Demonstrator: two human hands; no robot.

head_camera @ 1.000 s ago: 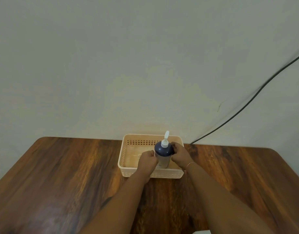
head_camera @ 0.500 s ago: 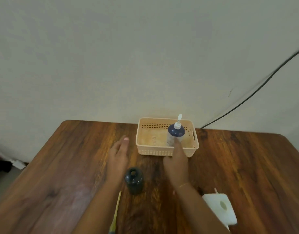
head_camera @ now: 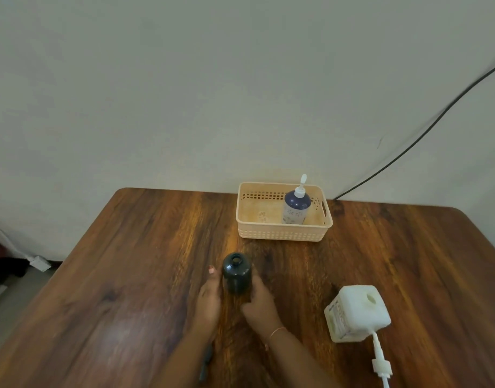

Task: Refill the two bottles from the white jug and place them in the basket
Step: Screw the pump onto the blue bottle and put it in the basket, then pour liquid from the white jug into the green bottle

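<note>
Left hand (head_camera: 210,296) and right hand (head_camera: 259,302) now flank the dark, open-mouthed bottle (head_camera: 237,273).

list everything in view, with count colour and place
table: 1, brown wood, under everything
basket: 1, beige, far middle of table
pump bottle: 1, dark blue with white pump, upright in basket's right half
dark bottle: 1, black, uncapped, upright on table between the hands
jug: 1, white, near right of table
loose pump: 1, white, lying beside jug
cable: 1, black, on wall at right
left hand: 1, against dark bottle's left side
right hand: 1, holding dark bottle's right side
</note>
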